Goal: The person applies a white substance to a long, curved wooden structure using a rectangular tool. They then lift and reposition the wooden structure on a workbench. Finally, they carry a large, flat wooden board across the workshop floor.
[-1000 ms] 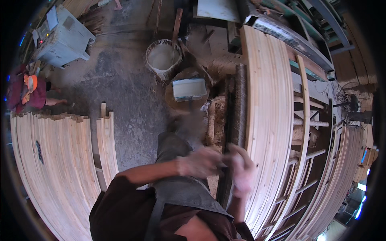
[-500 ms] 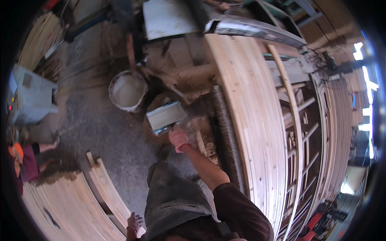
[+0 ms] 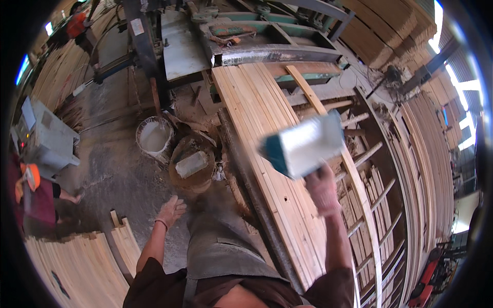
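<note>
Bucket [image 3: 154,137] left, planks [image 3: 287,213] right — round stand [image 3: 190,184] between, tool [image 3: 309,143] above planks

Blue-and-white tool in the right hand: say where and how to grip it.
The tool is probably best gripped at its near edge, coming from the person's side, as the right hand does: the broad body extends beyond that edge, leaving the pale face mostly uncovered. Blur hides whether there is a handle.

White and teal mark a blocky tool [image 3: 310,146] amid honey-pale boards [image 3: 287,218] striped with grain and dotted with dark knots. A grey apron [image 3: 226,256] meets dark brown sleeves [image 3: 156,285]; whitish contents [image 3: 153,136], a pale blue-grey cabinet [image 3: 49,143] and a person's orange top [image 3: 76,25] complete the palette.
</note>
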`<action>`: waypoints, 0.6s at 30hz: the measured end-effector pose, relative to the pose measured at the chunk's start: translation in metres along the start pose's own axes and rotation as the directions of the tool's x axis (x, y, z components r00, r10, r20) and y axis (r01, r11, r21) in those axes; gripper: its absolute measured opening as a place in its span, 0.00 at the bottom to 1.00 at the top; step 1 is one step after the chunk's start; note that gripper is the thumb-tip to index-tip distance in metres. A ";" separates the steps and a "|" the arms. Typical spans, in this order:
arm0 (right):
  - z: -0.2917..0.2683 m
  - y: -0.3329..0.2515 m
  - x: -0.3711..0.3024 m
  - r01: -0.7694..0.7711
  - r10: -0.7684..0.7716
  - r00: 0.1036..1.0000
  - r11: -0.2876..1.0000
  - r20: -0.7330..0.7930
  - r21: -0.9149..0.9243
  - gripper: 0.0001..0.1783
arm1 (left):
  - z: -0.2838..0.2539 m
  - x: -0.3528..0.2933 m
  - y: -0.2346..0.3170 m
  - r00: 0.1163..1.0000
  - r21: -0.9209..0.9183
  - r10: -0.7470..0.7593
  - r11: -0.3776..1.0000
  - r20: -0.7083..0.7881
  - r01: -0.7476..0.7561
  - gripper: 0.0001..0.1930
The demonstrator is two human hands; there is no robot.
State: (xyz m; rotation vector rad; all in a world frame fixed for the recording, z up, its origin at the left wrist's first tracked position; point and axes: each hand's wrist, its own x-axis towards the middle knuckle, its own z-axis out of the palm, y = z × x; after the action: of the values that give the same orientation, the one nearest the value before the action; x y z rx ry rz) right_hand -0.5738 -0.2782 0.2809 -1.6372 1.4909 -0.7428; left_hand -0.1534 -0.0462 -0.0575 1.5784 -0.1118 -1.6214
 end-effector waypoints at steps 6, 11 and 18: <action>-0.108 0.128 -0.057 -0.303 0.288 0.952 0.936 -0.103 -0.178 0.17 | 0.046 0.041 0.058 0.988 -0.070 0.094 0.994 0.121 -0.086 0.44; -0.076 0.099 0.020 -0.345 0.334 0.938 0.874 -0.093 -0.344 0.17 | 0.118 0.103 0.198 0.929 -0.317 0.297 0.922 0.219 -0.220 0.40; 0.043 0.040 0.310 0.022 0.006 0.998 0.919 0.070 -0.394 0.28 | 0.211 0.227 0.318 0.917 -0.453 0.251 0.887 0.309 -0.090 0.44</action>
State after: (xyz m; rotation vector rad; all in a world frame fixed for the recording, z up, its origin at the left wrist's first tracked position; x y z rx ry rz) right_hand -0.5156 -0.5768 0.1988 -1.9442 1.6611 -0.3965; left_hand -0.1419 -0.4868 -0.0042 0.8967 -0.0784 -1.6400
